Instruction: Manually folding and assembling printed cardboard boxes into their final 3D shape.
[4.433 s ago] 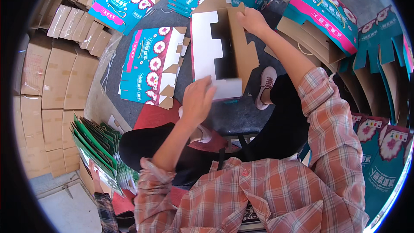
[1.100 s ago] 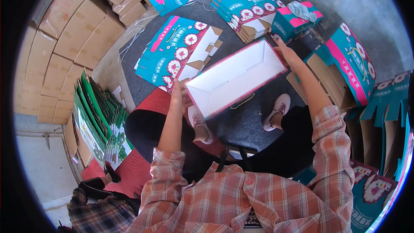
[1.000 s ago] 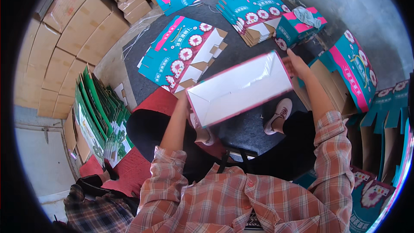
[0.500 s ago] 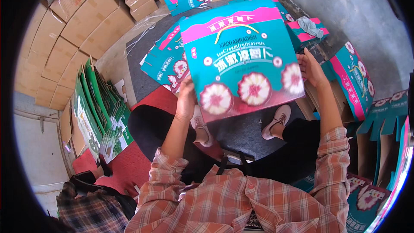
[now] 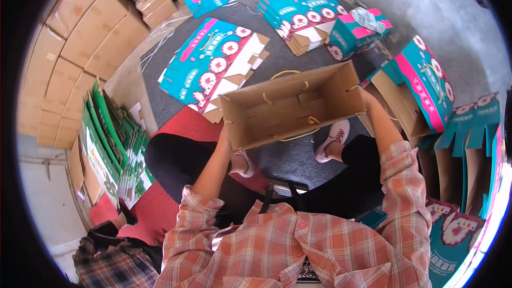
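A cardboard gift box (image 5: 290,101) is held up in front of me, its open top turned toward me so the bare brown inside shows. Yellow cord handles loop out along both long sides, and ends of the cord show inside. My left hand (image 5: 226,137) grips the box's left end, its fingers mostly hidden by the cardboard. At the right end my right hand (image 5: 369,102) holds on, fingers tucked behind the wall.
Flat printed cartons (image 5: 213,58) lie on a dark mat, with another stack (image 5: 301,13) beyond. Green folded cartons (image 5: 114,144) lean at left by stacked brown boxes (image 5: 88,37). Finished-looking boxes (image 5: 426,85) stand at right; a grey cloth (image 5: 368,20) rests on a teal box.
The box has tipped and come lower, so its open top now faces me instead of its printed teal side. Both hands stay on its ends. My view has shifted slightly.
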`<action>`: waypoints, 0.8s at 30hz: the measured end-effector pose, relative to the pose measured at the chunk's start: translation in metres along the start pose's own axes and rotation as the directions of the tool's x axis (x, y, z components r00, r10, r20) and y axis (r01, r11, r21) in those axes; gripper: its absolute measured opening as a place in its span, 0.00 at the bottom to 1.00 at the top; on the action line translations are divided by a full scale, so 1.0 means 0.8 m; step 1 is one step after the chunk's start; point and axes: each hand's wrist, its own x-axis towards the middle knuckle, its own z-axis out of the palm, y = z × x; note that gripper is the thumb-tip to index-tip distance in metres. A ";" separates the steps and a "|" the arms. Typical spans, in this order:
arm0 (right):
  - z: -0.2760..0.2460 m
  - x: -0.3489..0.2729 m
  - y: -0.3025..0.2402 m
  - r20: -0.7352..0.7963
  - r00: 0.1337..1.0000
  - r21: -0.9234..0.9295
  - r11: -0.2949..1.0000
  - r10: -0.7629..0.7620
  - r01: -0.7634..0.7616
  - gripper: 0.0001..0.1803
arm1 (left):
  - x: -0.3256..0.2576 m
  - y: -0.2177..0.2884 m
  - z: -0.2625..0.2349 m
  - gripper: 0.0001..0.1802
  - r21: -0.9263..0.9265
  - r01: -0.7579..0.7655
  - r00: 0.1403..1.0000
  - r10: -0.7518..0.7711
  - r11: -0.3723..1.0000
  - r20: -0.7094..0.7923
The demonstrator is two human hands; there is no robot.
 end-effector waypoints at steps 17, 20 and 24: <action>0.149 -0.055 -0.111 0.147 0.822 -0.977 0.049 -0.551 0.208 0.28 | -0.008 0.052 0.043 0.29 0.672 -0.345 0.867 0.496 0.656 -0.040; 0.146 -0.044 -0.116 0.045 0.855 -0.994 0.059 -0.517 0.089 0.30 | -0.012 0.043 0.057 0.30 0.771 -0.351 0.833 0.553 0.531 -0.001; 0.148 -0.029 -0.119 -0.051 0.884 -0.984 0.176 -0.464 0.036 0.32 | -0.033 0.036 0.077 0.34 0.857 -0.340 0.849 0.518 0.387 0.104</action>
